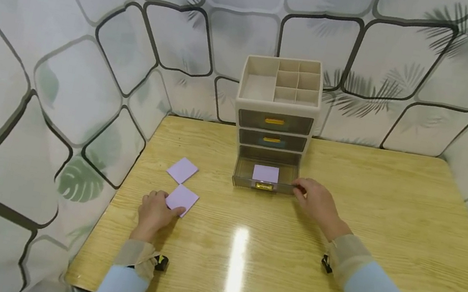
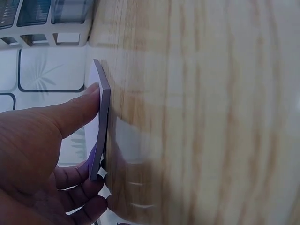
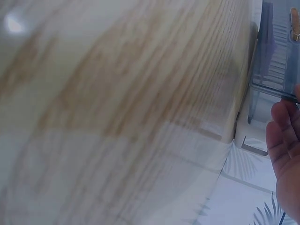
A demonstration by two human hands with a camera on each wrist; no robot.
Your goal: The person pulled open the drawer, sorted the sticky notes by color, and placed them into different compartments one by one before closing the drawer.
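My left hand (image 1: 156, 213) pinches a lilac sticky note pad (image 1: 183, 198) by its near edge, thumb on top and fingers beneath. In the left wrist view the thin pad (image 2: 102, 117) is held on edge to the camera, close above the tabletop. A second lilac pad (image 1: 182, 170) lies just behind it on the table. My right hand (image 1: 317, 201) grips the front right corner of the pulled-out bottom drawer (image 1: 242, 181), which is clear grey plastic. Inside that drawer sits another lilac pad (image 1: 265, 173). The right wrist view catches only part of the fingers (image 3: 280, 140) at the drawer corner.
The cream drawer unit (image 1: 278, 106) stands at the table's back edge against a patterned wall covering. Its upper two drawers, with gold handles (image 1: 274, 121), are closed. A divided tray (image 1: 259, 85) tops it. Wooden tabletop (image 1: 382, 207) extends to both sides.
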